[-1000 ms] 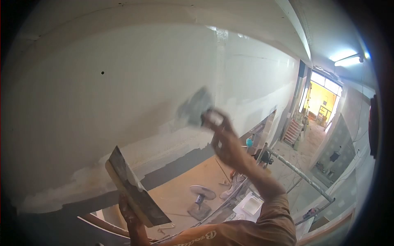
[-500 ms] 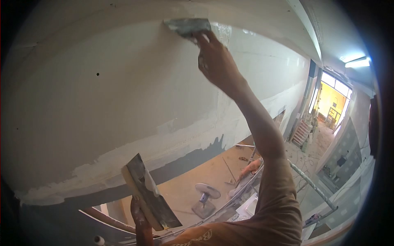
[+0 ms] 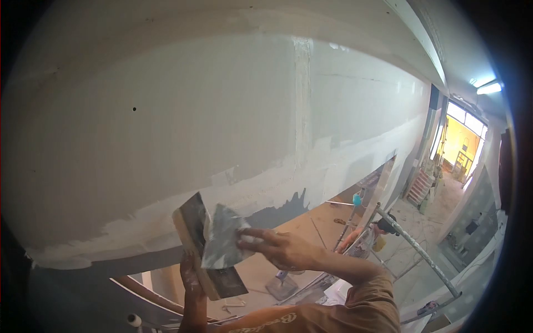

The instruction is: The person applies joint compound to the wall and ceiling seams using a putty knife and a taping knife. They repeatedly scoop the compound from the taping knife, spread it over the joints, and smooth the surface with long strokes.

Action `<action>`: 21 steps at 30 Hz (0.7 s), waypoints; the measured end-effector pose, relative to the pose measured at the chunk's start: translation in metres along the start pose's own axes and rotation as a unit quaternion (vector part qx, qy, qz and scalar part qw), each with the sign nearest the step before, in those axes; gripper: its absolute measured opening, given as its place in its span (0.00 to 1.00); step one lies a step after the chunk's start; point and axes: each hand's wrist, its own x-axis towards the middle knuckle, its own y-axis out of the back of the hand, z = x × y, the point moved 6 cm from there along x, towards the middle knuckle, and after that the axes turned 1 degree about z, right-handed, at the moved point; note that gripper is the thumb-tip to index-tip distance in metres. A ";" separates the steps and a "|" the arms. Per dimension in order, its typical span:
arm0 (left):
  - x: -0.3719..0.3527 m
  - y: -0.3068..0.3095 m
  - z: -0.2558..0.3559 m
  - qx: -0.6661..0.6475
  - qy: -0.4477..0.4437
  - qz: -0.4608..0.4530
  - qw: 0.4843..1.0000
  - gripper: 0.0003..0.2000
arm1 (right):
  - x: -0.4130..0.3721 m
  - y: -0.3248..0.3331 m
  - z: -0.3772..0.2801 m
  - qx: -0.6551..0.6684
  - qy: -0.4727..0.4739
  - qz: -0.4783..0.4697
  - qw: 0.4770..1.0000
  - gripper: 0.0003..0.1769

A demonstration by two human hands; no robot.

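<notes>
- Ahead, a pale skimmed wall (image 3: pixel 166 122) fills the view, with a vertical seam (image 3: pixel 302 100) and a bare grey strip along its foot.
- Rightward, a scaffold pole (image 3: pixel 419 252), a ceiling light (image 3: pixel 491 87) and a bright doorway (image 3: pixel 461 150).
- Low centre, the left hand (image 3: pixel 191 280) grips the wide trowel (image 3: pixel 194 222) from beneath, its long axis slanting upper left to lower right.
- Right hand (image 3: pixel 280 250) fingers are clamped on the putty knife (image 3: pixel 222 244), whose blade points left and lies on the trowel.

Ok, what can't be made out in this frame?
Head view.
Left hand: its grip on the hawk is hidden behind the hawk.
Trowel handle: covered by the right hand.
Shirt lettering: cut by the bottom edge.
Dark spot on the wall: too small to identify.
</notes>
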 end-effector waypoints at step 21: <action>-0.046 0.022 0.023 0.109 -0.072 0.124 0.984 0.21 | 0.146 0.225 0.087 -0.398 0.030 0.378 0.835 0.33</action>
